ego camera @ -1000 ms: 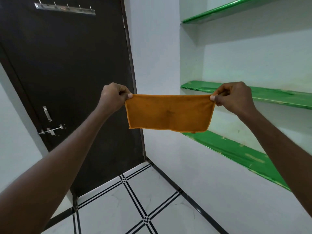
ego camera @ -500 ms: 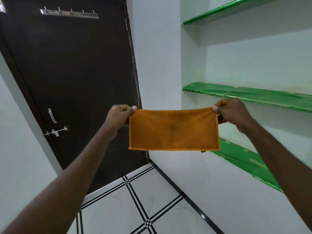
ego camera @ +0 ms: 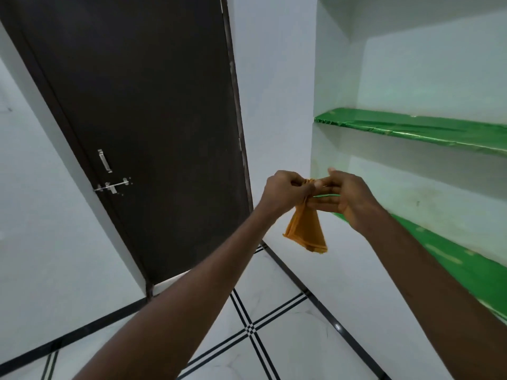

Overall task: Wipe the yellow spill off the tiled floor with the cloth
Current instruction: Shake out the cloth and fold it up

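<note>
From my remote seat, the top of the orange cloth [ego camera: 306,230] was hidden between the left hand [ego camera: 285,194] and right hand [ego camera: 347,198], so I could not tell how the right fingers met it. The dark door [ego camera: 142,105] and green shelves [ego camera: 428,130] ran off the frame. No spill showed on the tiled floor [ego camera: 288,344].

Both arms reach out in front at chest height. The left hand [ego camera: 285,192] is curled, pinching the cloth [ego camera: 306,229]; the right hand [ego camera: 347,197] meets it, fingers nearly straight, blurred.
</note>
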Demonstrator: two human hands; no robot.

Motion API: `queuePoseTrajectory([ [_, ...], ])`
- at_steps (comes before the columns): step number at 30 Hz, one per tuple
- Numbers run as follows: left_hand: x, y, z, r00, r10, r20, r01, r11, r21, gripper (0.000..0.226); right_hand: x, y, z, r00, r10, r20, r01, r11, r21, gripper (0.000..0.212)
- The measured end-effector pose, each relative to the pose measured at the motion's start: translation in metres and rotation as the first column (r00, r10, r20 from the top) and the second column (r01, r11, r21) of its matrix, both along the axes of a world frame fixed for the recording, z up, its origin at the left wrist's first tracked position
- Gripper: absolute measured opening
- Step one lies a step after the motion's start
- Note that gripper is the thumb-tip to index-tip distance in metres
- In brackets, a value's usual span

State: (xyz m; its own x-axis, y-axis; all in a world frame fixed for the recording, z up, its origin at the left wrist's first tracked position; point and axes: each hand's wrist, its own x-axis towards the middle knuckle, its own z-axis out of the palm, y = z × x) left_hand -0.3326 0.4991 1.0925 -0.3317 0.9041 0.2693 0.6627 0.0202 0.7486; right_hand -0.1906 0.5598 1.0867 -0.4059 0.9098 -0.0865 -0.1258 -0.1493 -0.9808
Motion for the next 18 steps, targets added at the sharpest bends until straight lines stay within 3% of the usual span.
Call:
queuePoseTrajectory([
  [4,-0.001,-0.009,0.010,0.992,0.009,-0.123,0.008,0.991,0.135,0.017,0.026,-0.004,0.010,0.987,0.157,-0.040,-0.157,0.988,0.008,0.057],
  [6,0.001,-0.015,0.027,0.992,-0.030,-0.120,0.048,0.988,0.150,0.016,0.039,-0.001,0.008,0.999,0.049,-0.019,-0.047,0.994,0.098,0.052],
  [8,0.006,-0.024,0.051,0.989,-0.085,-0.122,0.104,0.982,0.156,0.017,0.047,0.010,-0.007,0.986,-0.166,0.001,0.164,0.971,0.173,0.045],
  [10,0.010,-0.033,0.076,0.979,-0.115,-0.167,0.146,0.971,0.189,0.016,0.049,0.015,-0.026,0.978,-0.206,-0.013,0.206,0.971,0.120,0.055],
  [13,0.011,-0.041,0.099,0.968,-0.072,-0.239,0.131,0.962,0.239,0.017,0.032,0.001,-0.048,0.970,0.117,-0.214,-0.153,0.976,-0.158,0.090],
  [16,-0.005,-0.040,0.094,0.971,0.060,-0.231,-0.022,0.986,0.162,0.023,0.010,-0.025,-0.055,0.740,0.328,-0.587,-0.542,0.808,-0.232,0.094],
  [18,-0.022,-0.042,0.077,0.978,0.107,-0.181,-0.108,0.994,0.007,0.026,0.005,-0.038,-0.049,0.689,0.323,-0.649,-0.602,0.754,-0.264,0.094],
])
